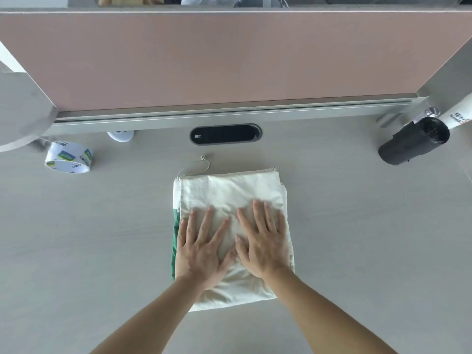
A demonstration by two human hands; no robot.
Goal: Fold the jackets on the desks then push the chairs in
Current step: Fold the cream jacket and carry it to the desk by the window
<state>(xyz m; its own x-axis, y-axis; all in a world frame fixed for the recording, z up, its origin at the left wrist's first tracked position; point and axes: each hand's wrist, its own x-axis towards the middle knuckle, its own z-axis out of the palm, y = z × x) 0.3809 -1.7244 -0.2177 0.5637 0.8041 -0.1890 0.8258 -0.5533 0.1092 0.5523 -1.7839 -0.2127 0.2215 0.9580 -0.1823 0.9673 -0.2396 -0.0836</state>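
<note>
Jacket (229, 190), cream with a strip of green showing along its left edge, lies folded into a neat rectangle in the middle of the pale table (76, 238), a little toward the near side. Both bare hands press flat on it side by side. The left hand (201, 251) covers the left part near the green strip, and the right hand (265, 241) covers the right part. The fingers (209, 215) of both are straight and spread, gripping nothing, and the thumbs almost meet in the middle. A thin white drawstring (201, 164) trails from the jacket's far left corner onto the table.

At the far left stands a roll of tape (67, 158), white with blue and green printed labels; its lettering is too blurred to read. A dark oval cable port (226, 134) sits in the table at the far middle, with a small white mark on it that cannot be read. At the far right lies a black roll (413, 141), and just beyond it a white object (459, 116) carries red and black writing, also illegible. A pink partition (229, 60) closes off the far side.
</note>
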